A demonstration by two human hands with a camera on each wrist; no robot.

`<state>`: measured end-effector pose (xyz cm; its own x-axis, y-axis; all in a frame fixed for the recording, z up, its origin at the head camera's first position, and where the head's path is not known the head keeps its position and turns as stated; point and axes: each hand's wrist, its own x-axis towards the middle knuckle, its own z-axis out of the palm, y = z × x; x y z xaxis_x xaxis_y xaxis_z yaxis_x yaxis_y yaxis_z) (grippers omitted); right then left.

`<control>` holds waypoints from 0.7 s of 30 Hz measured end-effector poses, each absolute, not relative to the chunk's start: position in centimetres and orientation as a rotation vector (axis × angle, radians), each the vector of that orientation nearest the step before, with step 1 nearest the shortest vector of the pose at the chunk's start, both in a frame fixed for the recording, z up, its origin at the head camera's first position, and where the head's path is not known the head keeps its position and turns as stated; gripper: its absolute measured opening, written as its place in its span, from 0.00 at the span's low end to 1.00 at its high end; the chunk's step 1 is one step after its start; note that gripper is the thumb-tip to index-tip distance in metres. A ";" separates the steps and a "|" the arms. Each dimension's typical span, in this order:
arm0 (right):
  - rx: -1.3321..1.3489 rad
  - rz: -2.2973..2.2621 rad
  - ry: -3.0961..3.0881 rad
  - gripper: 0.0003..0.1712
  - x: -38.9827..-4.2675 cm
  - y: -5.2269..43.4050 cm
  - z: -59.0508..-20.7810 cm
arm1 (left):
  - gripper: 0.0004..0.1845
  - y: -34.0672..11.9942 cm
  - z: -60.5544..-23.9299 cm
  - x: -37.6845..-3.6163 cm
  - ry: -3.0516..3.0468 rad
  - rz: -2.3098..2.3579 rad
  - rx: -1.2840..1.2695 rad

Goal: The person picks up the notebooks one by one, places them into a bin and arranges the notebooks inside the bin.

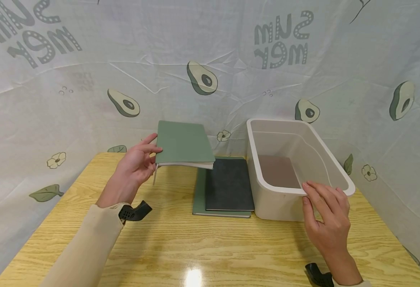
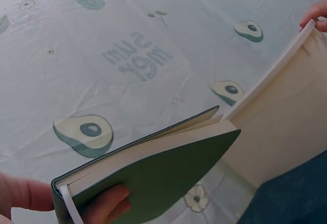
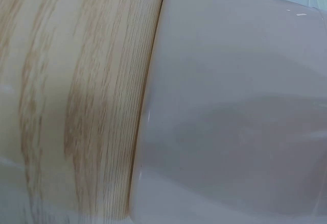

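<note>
Left fingers (image 1: 152, 148), partly hidden, grip a green notebook (image 1: 185, 141).

Avocado-print cloth (image 1: 174, 44) hung around a wood-grain table (image 1: 224, 251) marks a screened-off workspace, room type unclear.

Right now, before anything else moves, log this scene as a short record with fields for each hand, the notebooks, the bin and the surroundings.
Left hand: grips a green notebook by its edge, above the table
Held notebook detail: pale ribbon hanging from it
Right hand: holds the near rim of the bin
Stack: black notebook lying on a second green notebook, left of the bin
Bin: light-coloured, upright, on the table
Backdrop: avocado-print cloth
</note>
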<state>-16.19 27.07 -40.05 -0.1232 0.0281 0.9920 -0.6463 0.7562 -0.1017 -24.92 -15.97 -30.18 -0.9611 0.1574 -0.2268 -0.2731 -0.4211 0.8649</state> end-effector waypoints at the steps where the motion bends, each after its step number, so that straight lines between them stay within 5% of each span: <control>1: 0.507 0.621 -1.605 0.22 -16.2 27.1 -40.0 | 0.40 -15.9 -30.1 -24.9 1.506 2.455 -0.159; 21: 0.503 0.607 -1.617 0.20 -16.5 27.8 -40.9 | 0.42 -15.5 -28.0 -24.7 1.343 2.601 -0.105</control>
<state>-16.47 27.77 -40.85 -0.1299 0.0207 0.9913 -0.6367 0.7647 -0.0994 -24.67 -15.52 -27.97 -0.9749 0.1549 -0.1600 -0.2201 -0.5620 0.7973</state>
